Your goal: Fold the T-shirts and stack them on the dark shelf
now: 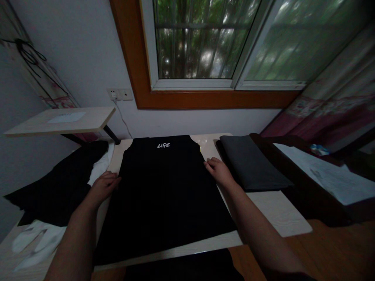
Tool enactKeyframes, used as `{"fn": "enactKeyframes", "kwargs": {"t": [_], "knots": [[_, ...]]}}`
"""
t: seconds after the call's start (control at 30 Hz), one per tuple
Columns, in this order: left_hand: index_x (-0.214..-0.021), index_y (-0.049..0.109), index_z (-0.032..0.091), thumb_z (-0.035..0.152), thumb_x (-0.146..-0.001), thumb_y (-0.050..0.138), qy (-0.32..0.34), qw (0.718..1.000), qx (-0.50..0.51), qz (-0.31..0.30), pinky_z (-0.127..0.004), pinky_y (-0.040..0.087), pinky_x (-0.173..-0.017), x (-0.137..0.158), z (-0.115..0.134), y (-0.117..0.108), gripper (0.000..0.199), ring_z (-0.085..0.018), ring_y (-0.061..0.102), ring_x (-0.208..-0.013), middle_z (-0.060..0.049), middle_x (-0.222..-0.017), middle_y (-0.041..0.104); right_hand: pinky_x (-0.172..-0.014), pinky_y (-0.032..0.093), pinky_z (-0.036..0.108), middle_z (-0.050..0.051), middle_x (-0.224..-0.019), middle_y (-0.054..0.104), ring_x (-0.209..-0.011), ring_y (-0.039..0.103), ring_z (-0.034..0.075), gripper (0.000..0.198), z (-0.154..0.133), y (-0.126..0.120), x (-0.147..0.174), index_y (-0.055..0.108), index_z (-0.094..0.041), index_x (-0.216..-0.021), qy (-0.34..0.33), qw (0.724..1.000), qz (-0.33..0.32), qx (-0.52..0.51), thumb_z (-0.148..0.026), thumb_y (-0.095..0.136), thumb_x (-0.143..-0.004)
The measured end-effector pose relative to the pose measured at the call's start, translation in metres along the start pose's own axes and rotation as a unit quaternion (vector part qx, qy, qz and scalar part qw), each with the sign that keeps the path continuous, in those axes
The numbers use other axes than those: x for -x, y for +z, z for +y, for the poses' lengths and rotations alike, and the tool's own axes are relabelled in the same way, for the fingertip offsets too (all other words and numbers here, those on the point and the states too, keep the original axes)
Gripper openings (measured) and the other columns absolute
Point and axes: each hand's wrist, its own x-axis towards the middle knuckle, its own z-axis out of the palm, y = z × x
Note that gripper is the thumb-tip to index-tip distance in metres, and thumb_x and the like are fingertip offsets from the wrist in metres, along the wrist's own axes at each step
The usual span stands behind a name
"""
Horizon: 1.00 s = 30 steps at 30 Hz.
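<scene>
A black garment-shaped cloth (166, 195) lies spread flat in front of me, with white handwritten characters near its far edge. My left hand (104, 187) is at its left edge, fingers closed on the cloth's side. Across from it, my right hand (217, 168) pinches the right edge, just below a notch-like curve in the outline. The fingertips of both hands are partly lost against the dark fabric.
A folded dark grey cloth (254, 164) lies to the right, and a white sheet (325, 171) rests beyond it. On the left, crumpled black fabric (64, 179) sits under a small raised shelf (96, 119). White pieces (38, 242) lie nearby. The pale table (281, 212) stands against the window wall.
</scene>
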Motion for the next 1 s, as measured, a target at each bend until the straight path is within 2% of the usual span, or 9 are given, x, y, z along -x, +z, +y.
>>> {"fn": "enactKeyframes", "kwargs": {"t": [0.13, 0.27, 0.37, 0.47, 0.57, 0.73, 0.83, 1.0], "knots": [[-0.051, 0.058, 0.025, 0.048, -0.095, 0.046, -0.004, 0.999, 0.012, -0.035, -0.038, 0.046, -0.082, 0.001, 0.000, -0.002, 0.052, -0.022, 0.057, -0.077, -0.003, -0.060, 0.058, -0.077, 0.046, 0.030, 0.003, -0.079, 0.057, -0.076, 0.060, 0.019, 0.038, 0.003, 0.001, 0.000, 0.064, -0.023, -0.073, -0.001, 1.000, -0.004, 0.006, -0.042, 0.047, -0.101], [-0.051, 0.060, 0.025, 0.048, -0.095, 0.046, -0.013, 0.998, 0.030, -0.045, -0.037, 0.046, -0.086, 0.004, -0.003, 0.000, 0.051, -0.022, 0.058, -0.080, -0.003, -0.061, 0.059, -0.078, 0.046, 0.030, 0.003, -0.078, 0.058, -0.076, 0.060, 0.019, 0.037, 0.002, 0.001, 0.000, 0.063, -0.024, -0.073, 0.003, 1.000, -0.006, 0.003, -0.042, 0.046, -0.101], [-0.063, 0.067, 0.024, 0.048, -0.092, 0.051, -0.026, 0.999, 0.039, -0.004, -0.036, 0.047, -0.088, 0.004, -0.005, 0.003, 0.040, -0.023, 0.061, -0.088, -0.004, -0.076, 0.066, -0.080, 0.046, 0.030, 0.004, -0.083, 0.060, -0.079, 0.061, 0.019, 0.030, 0.000, 0.001, 0.001, 0.061, -0.023, -0.075, -0.001, 1.000, 0.008, -0.004, -0.039, 0.050, -0.099], [-0.088, 0.071, 0.023, 0.048, -0.091, 0.053, -0.062, 0.995, 0.020, 0.069, -0.034, 0.047, -0.087, 0.001, -0.006, 0.008, 0.031, -0.022, 0.062, -0.093, -0.005, -0.094, 0.069, -0.080, 0.047, 0.030, 0.005, -0.089, 0.062, -0.082, 0.061, 0.020, 0.018, -0.001, 0.001, 0.001, 0.062, -0.023, -0.085, 0.004, 1.000, 0.028, 0.000, -0.035, 0.053, -0.096], [-0.100, 0.069, 0.022, 0.048, -0.090, 0.052, -0.105, 0.987, -0.038, 0.118, -0.035, 0.047, -0.086, -0.005, -0.009, 0.014, 0.033, -0.023, 0.060, -0.089, -0.005, -0.091, 0.067, -0.078, 0.047, 0.030, 0.005, -0.090, 0.063, -0.081, 0.061, 0.020, 0.012, -0.001, 0.003, 0.001, 0.063, -0.022, -0.091, 0.025, 0.999, 0.038, 0.020, -0.032, 0.056, -0.094], [-0.093, 0.068, 0.020, 0.049, -0.083, 0.058, -0.124, 0.981, -0.102, 0.106, -0.037, 0.045, -0.085, -0.010, -0.014, 0.019, 0.032, -0.024, 0.060, -0.082, -0.004, -0.078, 0.062, -0.078, 0.046, 0.030, 0.005, -0.088, 0.062, -0.080, 0.061, 0.020, 0.011, 0.003, 0.006, 0.000, 0.063, -0.022, -0.088, 0.030, 0.998, 0.038, 0.048, -0.031, 0.058, -0.092], [-0.086, 0.065, 0.022, 0.045, -0.084, 0.056, -0.114, 0.985, -0.095, 0.089, -0.036, 0.044, -0.084, -0.009, -0.015, 0.018, 0.025, -0.023, 0.060, -0.080, -0.004, -0.078, 0.063, -0.075, 0.045, 0.030, 0.004, -0.086, 0.061, -0.079, 0.060, 0.020, 0.011, 0.005, 0.008, -0.001, 0.062, -0.022, -0.086, 0.027, 0.998, 0.034, 0.044, -0.031, 0.058, -0.091], [-0.077, 0.060, 0.023, 0.039, -0.081, 0.054, -0.116, 0.989, -0.060, 0.064, -0.032, 0.041, -0.070, -0.009, -0.013, 0.017, 0.017, -0.021, 0.056, -0.072, -0.001, -0.071, 0.059, -0.073, 0.043, 0.029, 0.003, -0.081, 0.059, -0.075, 0.058, 0.019, 0.010, 0.005, 0.007, -0.001, 0.058, -0.023, -0.078, 0.027, 0.999, 0.033, 0.034, -0.027, 0.059, -0.086]]}}
